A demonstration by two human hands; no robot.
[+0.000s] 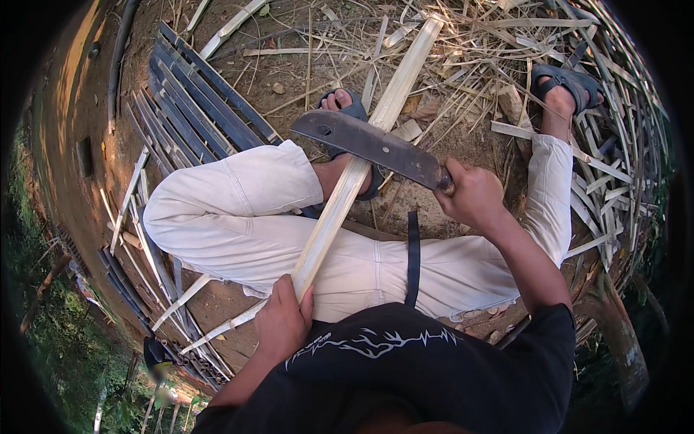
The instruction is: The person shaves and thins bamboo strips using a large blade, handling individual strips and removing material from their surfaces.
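A long pale slat (335, 207), which looks like split bamboo, slants from my lap away to the ground at the far end. My left hand (284, 318) is closed around its near end, close to my waist. In my right hand (471, 194) is the handle of a machete (387, 150), gripped with the fingers wrapped round. Its broad dark blade lies across the slat and hides a short stretch of it. The blade's tip points left, above my sandalled left foot (345, 108). Whether the cutting edge touches the slat I cannot tell.
Dark flat strips (204, 101) lie side by side at the far left. Shavings and thin offcuts (463, 50) cover the far ground. A heap of pale strips (614, 166) stands at the right, beside my right sandal (568, 88). More loose strips (155, 253) lie at the left.
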